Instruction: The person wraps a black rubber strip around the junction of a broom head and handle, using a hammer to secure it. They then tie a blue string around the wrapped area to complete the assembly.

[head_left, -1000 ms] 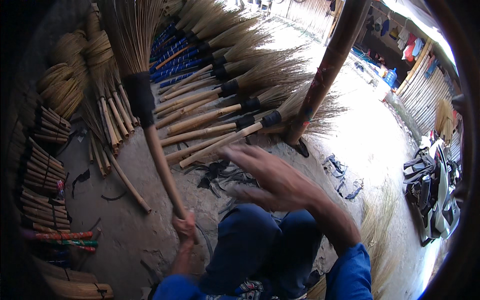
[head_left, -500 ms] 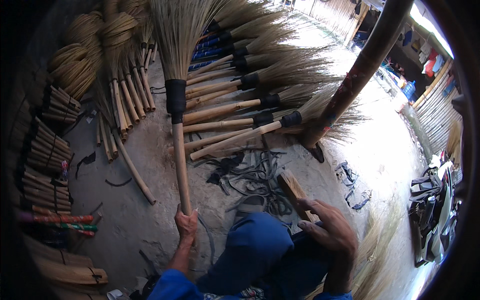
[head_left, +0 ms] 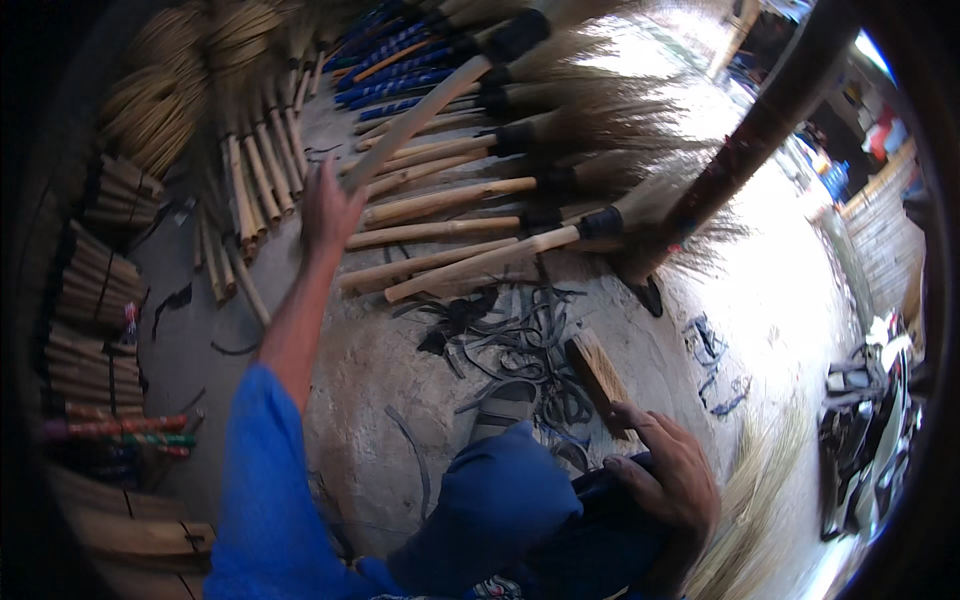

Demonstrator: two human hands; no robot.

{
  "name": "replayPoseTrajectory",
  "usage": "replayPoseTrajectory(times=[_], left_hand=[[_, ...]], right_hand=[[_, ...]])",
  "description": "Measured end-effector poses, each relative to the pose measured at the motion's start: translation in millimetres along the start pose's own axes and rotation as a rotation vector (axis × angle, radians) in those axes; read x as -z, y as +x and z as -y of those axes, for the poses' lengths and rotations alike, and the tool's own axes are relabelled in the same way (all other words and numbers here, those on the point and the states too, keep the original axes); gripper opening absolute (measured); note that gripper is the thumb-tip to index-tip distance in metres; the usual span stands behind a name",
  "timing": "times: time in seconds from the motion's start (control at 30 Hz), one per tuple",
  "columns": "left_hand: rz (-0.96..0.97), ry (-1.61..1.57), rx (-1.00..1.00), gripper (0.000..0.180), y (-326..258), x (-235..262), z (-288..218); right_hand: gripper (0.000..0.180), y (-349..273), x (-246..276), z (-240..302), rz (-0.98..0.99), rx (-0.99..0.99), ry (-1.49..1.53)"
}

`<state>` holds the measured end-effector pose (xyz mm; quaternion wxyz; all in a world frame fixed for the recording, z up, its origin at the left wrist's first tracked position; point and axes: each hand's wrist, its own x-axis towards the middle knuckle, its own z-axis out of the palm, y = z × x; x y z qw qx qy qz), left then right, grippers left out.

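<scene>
Concrete floor [head_left: 400, 350], rough and pale, carries everything in the head view; I see no containers, only stacks and bundles.

Head view, stock. Finished brooms [head_left: 470, 240] lie side by side ahead of me, round pale wooden handles toward the left, bristle heads bound with black wrapping toward the right. Bundles of short sticks [head_left: 90, 290] are stacked along the left edge. Coiled fibre bundles [head_left: 170, 110] sit at upper left. Black strips [head_left: 510, 340], thin and curled, are scattered on the floor below the brooms.

Head view, hands. My left hand [head_left: 328, 208] is extended forward with fingers spread and loose; the end of one broom handle [head_left: 420, 115] sits just at its fingertips, and I cannot tell whether there is still contact. My right hand [head_left: 668, 470] rests on the knee, curled around a short flat wooden block [head_left: 600, 372].

Change from half a second ago: the broom then stood upright, gripped low by the left hand; now it slants up and right over the row, and the left arm has stretched out.
</scene>
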<state>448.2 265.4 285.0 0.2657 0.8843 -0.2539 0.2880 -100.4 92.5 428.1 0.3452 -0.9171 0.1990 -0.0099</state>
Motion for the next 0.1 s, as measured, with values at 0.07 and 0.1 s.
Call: replayPoseTrajectory(times=[0.07,0.1], left_hand=[[-0.079,0.008,-0.008,0.094,54,-1,-23],[-0.073,0.022,0.011,0.094,58,10,-24]], right_hand=[[0.068,1,1,-1,-0.013,-0.028,0.041],[0.068,-1,0,-3,-0.028,-0.078,0.079]])
